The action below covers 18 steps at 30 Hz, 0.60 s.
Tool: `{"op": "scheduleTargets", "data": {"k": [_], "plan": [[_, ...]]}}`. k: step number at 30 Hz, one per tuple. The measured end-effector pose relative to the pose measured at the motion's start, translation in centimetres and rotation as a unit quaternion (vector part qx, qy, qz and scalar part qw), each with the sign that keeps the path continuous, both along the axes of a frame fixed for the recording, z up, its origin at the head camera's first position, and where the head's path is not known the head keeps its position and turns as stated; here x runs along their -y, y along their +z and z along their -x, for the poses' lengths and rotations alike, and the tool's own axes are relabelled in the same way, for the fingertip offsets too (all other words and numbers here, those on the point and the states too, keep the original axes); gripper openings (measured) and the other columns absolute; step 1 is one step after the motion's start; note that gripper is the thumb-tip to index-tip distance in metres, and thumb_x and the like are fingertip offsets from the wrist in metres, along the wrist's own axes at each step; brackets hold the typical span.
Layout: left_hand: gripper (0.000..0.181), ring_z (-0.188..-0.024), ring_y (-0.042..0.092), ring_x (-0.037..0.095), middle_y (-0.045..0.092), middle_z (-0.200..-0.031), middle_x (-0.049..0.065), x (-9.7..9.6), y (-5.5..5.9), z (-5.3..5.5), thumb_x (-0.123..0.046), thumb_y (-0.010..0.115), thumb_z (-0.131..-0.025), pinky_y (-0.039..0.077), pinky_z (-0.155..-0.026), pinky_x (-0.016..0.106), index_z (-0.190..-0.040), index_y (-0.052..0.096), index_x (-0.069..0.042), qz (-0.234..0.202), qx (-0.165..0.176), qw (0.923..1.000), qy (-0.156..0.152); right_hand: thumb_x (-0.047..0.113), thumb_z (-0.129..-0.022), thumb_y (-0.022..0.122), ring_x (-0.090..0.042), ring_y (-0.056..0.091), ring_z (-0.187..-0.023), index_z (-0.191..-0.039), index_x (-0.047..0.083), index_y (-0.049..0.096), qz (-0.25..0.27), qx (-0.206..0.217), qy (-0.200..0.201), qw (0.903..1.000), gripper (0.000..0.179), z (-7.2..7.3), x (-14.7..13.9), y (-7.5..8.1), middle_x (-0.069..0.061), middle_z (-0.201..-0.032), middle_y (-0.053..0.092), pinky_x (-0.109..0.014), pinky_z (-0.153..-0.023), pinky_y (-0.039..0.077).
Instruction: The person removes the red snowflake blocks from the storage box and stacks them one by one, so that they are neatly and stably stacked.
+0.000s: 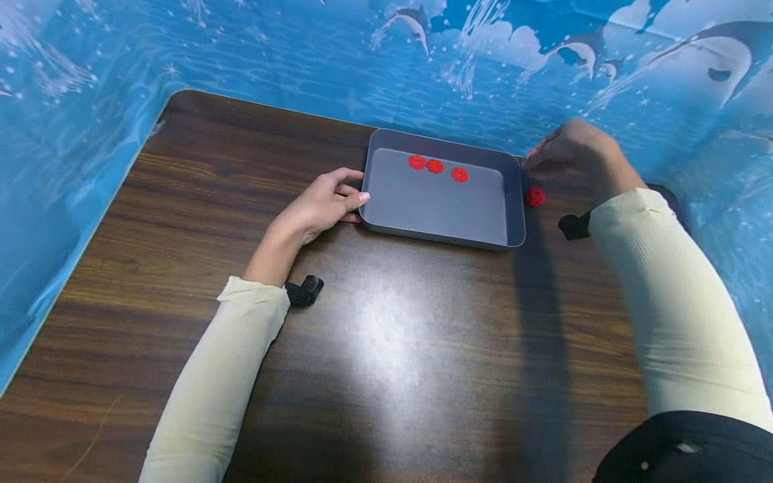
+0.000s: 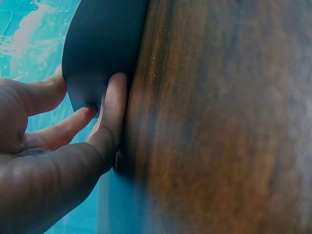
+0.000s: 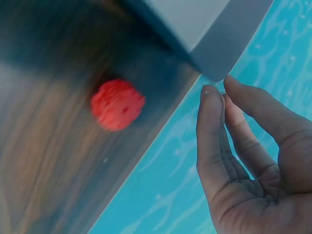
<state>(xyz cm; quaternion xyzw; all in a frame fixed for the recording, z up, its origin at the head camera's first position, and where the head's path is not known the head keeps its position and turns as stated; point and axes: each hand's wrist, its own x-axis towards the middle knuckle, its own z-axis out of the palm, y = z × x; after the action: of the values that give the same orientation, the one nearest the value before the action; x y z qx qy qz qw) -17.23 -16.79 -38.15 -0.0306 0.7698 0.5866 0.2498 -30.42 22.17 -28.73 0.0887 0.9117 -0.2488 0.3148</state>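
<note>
A grey rectangular tray [image 1: 435, 201] lies near the table's far edge. Three red, scalloped discs [image 1: 435, 166] sit inside it, towards the far side. My left hand [image 1: 329, 201] grips the tray's left side, thumb over the rim; in the left wrist view its fingers press the outer wall. At the far right corner, my right hand [image 1: 570, 151] pinches the tray with thumb and fingertips, as the right wrist view [image 3: 253, 151] shows close up. Just right of the tray, a red scalloped piece [image 3: 118, 105], thicker than the discs, rests on the table.
The dark wood table [image 1: 386, 335] ends just behind the tray, against a blue sheet [image 1: 302, 60] printed with dolphins. A dark object [image 1: 667, 198] shows partly behind the right sleeve. Black wrist mounts [image 1: 304, 290] stick out from both cuffs.
</note>
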Motion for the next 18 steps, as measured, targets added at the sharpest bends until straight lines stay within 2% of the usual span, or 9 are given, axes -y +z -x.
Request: {"op": "scheduleTargets", "data": {"k": [2,4,9,13,18], "plan": [[0.06,-0.122,0.067,0.037,0.053,-0.15,0.021,0.0,0.0,0.0,-0.02,0.055,-0.114,0.058,-0.111,0.045,-0.169,0.032,-0.014,-0.001,0.001,1.0,-0.001,0.025,-0.101,0.078,-0.003,0.075,-0.072,-0.092,0.02,0.081,-0.006,-0.004,0.011,0.9999,0.011,0.1,0.9,0.1,0.011,-0.073,0.078,-0.026,-0.076,0.062],[0.06,-0.122,0.067,0.037,0.053,-0.15,0.02,-0.1,0.0,0.0,-0.02,0.055,-0.114,0.058,-0.111,0.045,-0.169,0.032,-0.015,-0.003,0.002,1.0,0.0,0.023,-0.101,0.079,-0.003,0.076,-0.072,-0.095,0.018,0.082,0.013,0.0,0.001,0.9999,0.008,0.0,2.0,0.0,0.009,-0.074,0.078,-0.026,-0.075,0.065],[0.06,-0.122,0.067,0.036,0.053,-0.15,0.02,0.0,0.0,0.0,-0.021,0.056,-0.114,0.058,-0.111,0.044,-0.169,0.032,-0.015,-0.003,0.003,1.0,-0.001,0.012,-0.101,0.077,-0.006,0.077,-0.076,-0.096,0.014,0.084,0.076,0.003,-0.035,0.9965,0.008,-0.2,4.5,-0.8,0.008,-0.078,0.077,-0.029,-0.082,0.068],[0.06,-0.123,0.067,0.036,0.053,-0.151,0.019,0.1,0.1,0.0,-0.022,0.056,-0.114,0.058,-0.112,0.045,-0.169,0.032,-0.015,0.002,0.003,1.0,-0.004,0.008,-0.1,0.077,-0.008,0.076,-0.077,-0.105,0.007,0.083,0.099,0.009,-0.054,0.9935,0.008,-0.3,6.3,-1.7,0.006,-0.078,0.076,-0.031,-0.086,0.068],[0.06,-0.123,0.067,0.036,0.053,-0.15,0.019,0.1,0.2,-0.1,-0.022,0.056,-0.114,0.058,-0.111,0.044,-0.169,0.032,-0.015,0.005,0.0,1.0,-0.003,0.009,-0.1,0.077,-0.007,0.076,-0.072,-0.129,0.0,0.076,0.083,0.026,-0.028,0.9959,0.03,-0.1,8.1,-2.6,0.005,-0.075,0.076,-0.028,-0.081,0.068]]}}
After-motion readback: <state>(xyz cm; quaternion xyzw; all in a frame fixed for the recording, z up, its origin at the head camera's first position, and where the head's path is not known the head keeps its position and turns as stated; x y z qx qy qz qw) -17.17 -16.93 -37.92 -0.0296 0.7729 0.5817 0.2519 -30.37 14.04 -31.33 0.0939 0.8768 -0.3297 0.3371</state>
